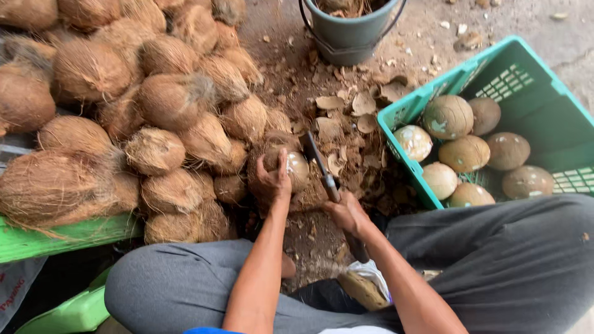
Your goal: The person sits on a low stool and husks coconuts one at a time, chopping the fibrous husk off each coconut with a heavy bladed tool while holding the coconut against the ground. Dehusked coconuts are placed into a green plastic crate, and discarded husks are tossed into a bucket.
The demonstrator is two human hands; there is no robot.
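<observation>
Person seated on the ground, knees apart in grey trousers. Left hand (274,179) curled over a partly husked coconut (291,168), fingers wrapped round its near side, steadying it on the dirt between the legs. Right hand (346,213) closed tightly on the handle of a long dark blade (318,166), whose tip rests against the coconut's right flank. Heap of brown fibrous coconuts (124,105) to the left. Green plastic crate (402,114) on the right holds several shelled nuts. Grey bucket (349,31) stands ahead; husk chips (346,117) litter the ground between
</observation>
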